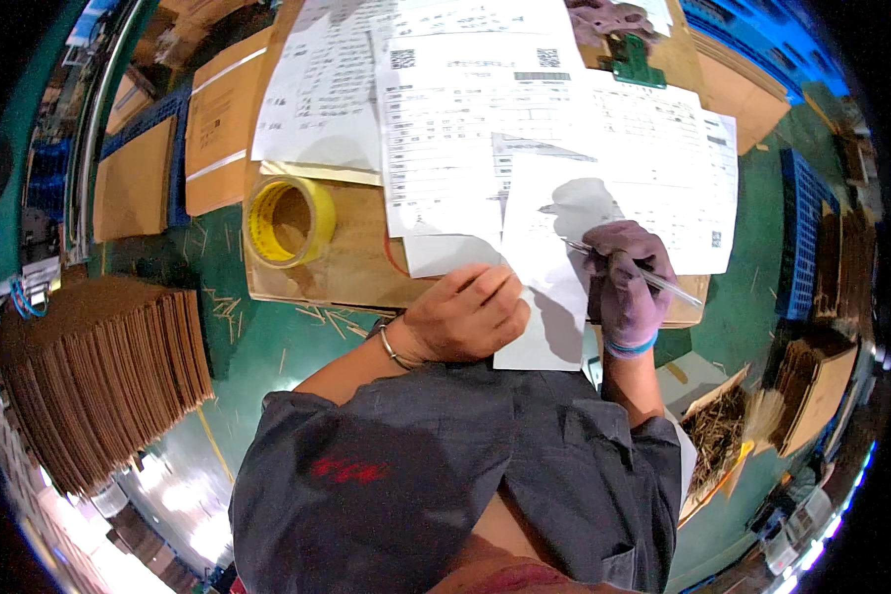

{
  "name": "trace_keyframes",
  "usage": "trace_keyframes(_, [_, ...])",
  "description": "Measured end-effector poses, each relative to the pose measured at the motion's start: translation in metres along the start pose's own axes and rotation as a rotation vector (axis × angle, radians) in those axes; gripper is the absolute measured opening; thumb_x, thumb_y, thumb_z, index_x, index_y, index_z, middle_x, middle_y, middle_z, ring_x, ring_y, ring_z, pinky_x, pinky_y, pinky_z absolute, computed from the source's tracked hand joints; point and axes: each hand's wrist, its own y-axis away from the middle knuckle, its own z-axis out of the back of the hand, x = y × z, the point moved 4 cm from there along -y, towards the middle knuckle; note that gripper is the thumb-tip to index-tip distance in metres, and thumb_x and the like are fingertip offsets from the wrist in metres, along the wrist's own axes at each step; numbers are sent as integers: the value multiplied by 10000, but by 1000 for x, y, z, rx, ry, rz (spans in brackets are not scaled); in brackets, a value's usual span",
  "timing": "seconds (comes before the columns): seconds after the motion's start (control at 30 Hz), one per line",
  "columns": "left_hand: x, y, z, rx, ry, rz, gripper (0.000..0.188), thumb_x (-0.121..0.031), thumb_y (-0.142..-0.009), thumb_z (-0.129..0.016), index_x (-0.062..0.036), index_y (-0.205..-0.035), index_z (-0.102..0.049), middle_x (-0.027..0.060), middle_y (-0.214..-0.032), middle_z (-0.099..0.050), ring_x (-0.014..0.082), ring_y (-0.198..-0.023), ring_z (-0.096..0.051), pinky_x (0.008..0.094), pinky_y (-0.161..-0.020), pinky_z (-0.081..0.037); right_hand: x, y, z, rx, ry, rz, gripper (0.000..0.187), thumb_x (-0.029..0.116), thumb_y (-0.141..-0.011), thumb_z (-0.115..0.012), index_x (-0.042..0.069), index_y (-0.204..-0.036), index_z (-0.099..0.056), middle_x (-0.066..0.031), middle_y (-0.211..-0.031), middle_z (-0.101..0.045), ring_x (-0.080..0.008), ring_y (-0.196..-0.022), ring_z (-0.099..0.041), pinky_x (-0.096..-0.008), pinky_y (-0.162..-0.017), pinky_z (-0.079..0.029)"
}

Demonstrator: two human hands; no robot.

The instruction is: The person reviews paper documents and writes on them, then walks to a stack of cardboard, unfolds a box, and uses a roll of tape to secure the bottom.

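Observation:
A grey-purple glove covers my right hand (629, 277), which is closed round a clear pen (675, 287). The pen's tip points up and left over a small white sheet (544, 332), where a shadow falls. My left hand (475, 312), bare and with a bracelet at the wrist, lies curled against that sheet's left edge. Its fingers bend under, and whether they grip anything is hidden. Beyond both hands, printed forms (445, 148) overlap across the brown board (366, 272). A green clip (636, 61) sits on the papers at the upper right.
A yellow tape roll (317, 226) stands at the board's left. A tall cardboard stack (109, 381) is on the green floor at left. To the right are a box of scraps (718, 436) and a blue pallet (802, 233). Another glove (609, 20) lies at the top.

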Motion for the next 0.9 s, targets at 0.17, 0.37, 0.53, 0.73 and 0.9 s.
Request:
trace_keyframes(0.17, [-1,-1,1,-4,-30,-7,156,-185,-844,-627,-146,-994,-606,47,-1088,-670,204,-1045,-629,349,-904,-485,-1,0,7,44,63,28,214,163,-863,-579,-41,-927,-564,-240,-967,-622,-204,-751,-536,-305,-670,-461])
trace_keyframes(0.37, [0,5,-1,36,-20,28,180,-183,-841,-624,-139,-1016,-624,46,-1106,-661,217,-1069,-621,372,-934,-460,1,0,0,-22,-71,-34,186,161,-856,-586,-17,-895,-548,-231,-954,-615,-216,-766,-539,-318,-691,-471])
trace_keyframes(0.53, [0,1,-7,57,-31,64,214,-184,-889,-569,-113,-1061,-674,70,-1147,-658,224,-1099,-617,394,-961,-429,-5,7,7,-97,-262,-46,163,182,-847,-614,34,-864,-545,-164,-939,-611,-227,-812,-552,-333,-714,-482])
trace_keyframes(0.73, [6,11,4,-193,-42,-43,212,-117,-995,-513,-104,-1173,-627,103,-1218,-635,279,-1139,-605,495,-1035,-407,33,43,-15,-110,568,569,148,132,-870,-608,-3,-912,-653,-162,-997,-677,-326,-937,-653,-435,-844,-518])
trace_keyframes(0.9, [0,10,-1,-175,105,-207,286,-170,-1029,-432,-52,-1255,-562,186,-1335,-525,356,-1221,-522,526,-1045,-392,25,170,-6,-459,1064,526,271,192,-905,-666,50,-1136,-681,-105,-1059,-654,-332,-1012,-628,-415,-871,-500])
